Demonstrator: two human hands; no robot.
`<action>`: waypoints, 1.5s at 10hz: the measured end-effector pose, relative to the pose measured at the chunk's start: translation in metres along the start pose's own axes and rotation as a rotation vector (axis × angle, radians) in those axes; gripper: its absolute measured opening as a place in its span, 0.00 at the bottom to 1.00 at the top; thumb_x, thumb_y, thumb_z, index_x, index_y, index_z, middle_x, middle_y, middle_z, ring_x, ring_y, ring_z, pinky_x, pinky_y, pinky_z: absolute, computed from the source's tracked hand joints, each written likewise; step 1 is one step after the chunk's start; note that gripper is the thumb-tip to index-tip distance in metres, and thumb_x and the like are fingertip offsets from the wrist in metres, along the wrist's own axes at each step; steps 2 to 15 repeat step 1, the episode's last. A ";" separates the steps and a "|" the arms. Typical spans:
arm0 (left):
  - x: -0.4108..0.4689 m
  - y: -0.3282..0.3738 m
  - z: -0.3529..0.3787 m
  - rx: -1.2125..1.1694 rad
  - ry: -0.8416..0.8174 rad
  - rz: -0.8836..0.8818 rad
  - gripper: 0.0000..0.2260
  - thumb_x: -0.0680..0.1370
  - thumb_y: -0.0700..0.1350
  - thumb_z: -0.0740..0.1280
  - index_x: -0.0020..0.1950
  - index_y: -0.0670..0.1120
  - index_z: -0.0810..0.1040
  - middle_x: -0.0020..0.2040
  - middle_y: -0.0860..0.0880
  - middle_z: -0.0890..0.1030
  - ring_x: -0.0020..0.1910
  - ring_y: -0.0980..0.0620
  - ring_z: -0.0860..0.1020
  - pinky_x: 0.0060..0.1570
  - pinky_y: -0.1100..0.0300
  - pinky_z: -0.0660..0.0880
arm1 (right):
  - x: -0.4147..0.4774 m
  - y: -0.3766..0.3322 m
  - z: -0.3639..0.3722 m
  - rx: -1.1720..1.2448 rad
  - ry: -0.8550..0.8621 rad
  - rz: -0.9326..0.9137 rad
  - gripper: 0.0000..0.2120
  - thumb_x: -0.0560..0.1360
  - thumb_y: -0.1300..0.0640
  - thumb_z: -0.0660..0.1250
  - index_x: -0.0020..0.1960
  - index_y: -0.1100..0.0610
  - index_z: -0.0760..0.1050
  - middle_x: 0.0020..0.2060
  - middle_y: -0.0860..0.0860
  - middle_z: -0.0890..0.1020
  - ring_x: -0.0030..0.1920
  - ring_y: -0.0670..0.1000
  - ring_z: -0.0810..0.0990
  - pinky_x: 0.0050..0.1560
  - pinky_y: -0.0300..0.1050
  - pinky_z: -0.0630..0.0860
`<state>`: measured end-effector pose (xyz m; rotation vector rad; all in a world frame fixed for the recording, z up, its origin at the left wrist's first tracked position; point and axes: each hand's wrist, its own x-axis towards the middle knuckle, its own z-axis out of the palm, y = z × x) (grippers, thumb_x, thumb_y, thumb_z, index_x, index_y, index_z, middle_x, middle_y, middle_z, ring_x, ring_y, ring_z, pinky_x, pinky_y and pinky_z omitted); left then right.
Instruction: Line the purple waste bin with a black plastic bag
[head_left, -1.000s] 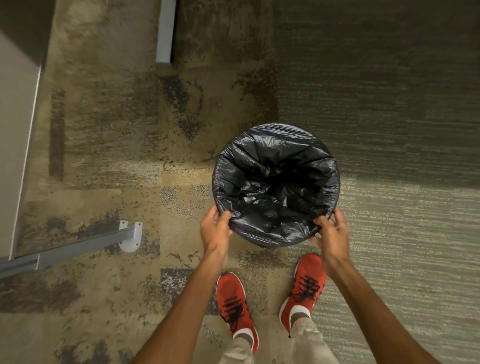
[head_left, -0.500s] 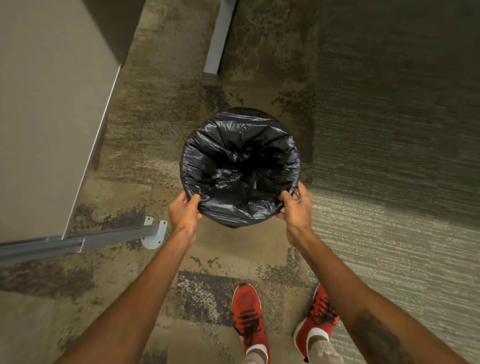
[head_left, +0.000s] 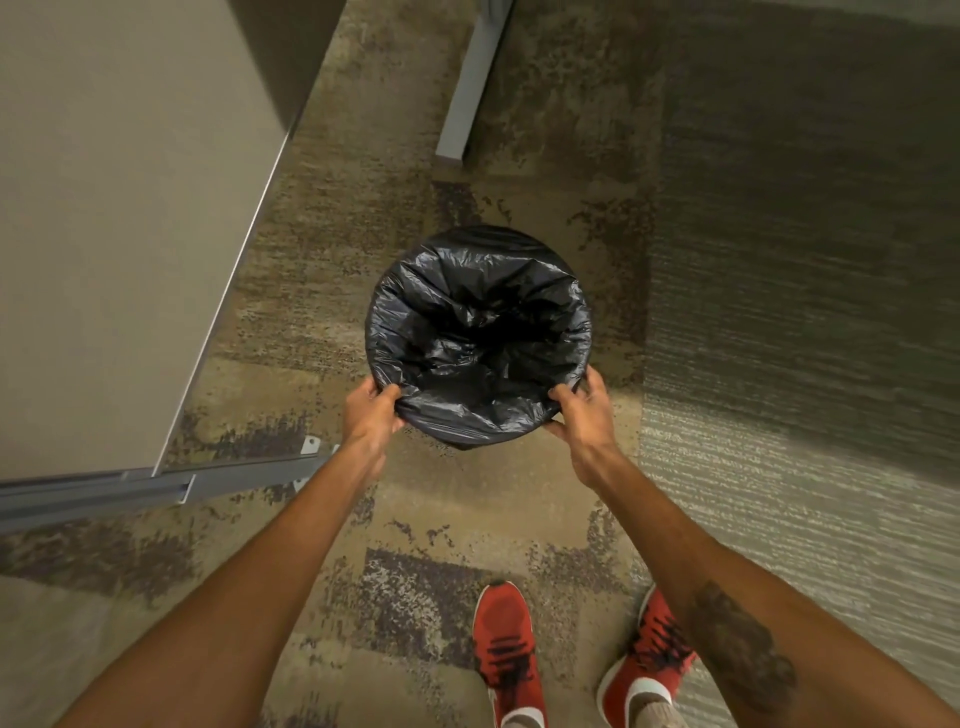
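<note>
A round waste bin sits in the middle of the head view, wrapped all over by a black plastic bag (head_left: 478, 291) that lines its inside and folds over the rim, so no purple shows. My left hand (head_left: 370, 413) grips the near left of the covered rim, thumb over the edge. My right hand (head_left: 582, 408) grips the near right of the rim in the same way. Both arms are stretched forward, holding the bin out over the carpet.
A beige desk top (head_left: 114, 208) fills the upper left, with a grey metal foot (head_left: 156, 491) running along the floor below it. Another grey desk leg (head_left: 470, 83) stands beyond the bin. My red shoes (head_left: 506, 654) are at the bottom, on patterned carpet.
The bin has moved away from my feet, toward the desk, as my arms stretched out. Both hands have kept their hold on the rim.
</note>
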<state>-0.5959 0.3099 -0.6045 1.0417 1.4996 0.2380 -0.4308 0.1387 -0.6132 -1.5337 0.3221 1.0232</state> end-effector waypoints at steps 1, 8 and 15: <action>-0.014 0.012 0.003 0.233 0.174 0.011 0.16 0.83 0.46 0.62 0.70 0.44 0.74 0.66 0.41 0.79 0.66 0.39 0.77 0.62 0.48 0.75 | -0.020 -0.001 0.000 -0.254 0.154 -0.162 0.30 0.81 0.58 0.63 0.80 0.57 0.56 0.78 0.56 0.64 0.76 0.55 0.65 0.77 0.54 0.61; -0.014 0.012 0.003 0.233 0.174 0.011 0.16 0.83 0.46 0.62 0.70 0.44 0.74 0.66 0.41 0.79 0.66 0.39 0.77 0.62 0.48 0.75 | -0.020 -0.001 0.000 -0.254 0.154 -0.162 0.30 0.81 0.58 0.63 0.80 0.57 0.56 0.78 0.56 0.64 0.76 0.55 0.65 0.77 0.54 0.61; -0.014 0.012 0.003 0.233 0.174 0.011 0.16 0.83 0.46 0.62 0.70 0.44 0.74 0.66 0.41 0.79 0.66 0.39 0.77 0.62 0.48 0.75 | -0.020 -0.001 0.000 -0.254 0.154 -0.162 0.30 0.81 0.58 0.63 0.80 0.57 0.56 0.78 0.56 0.64 0.76 0.55 0.65 0.77 0.54 0.61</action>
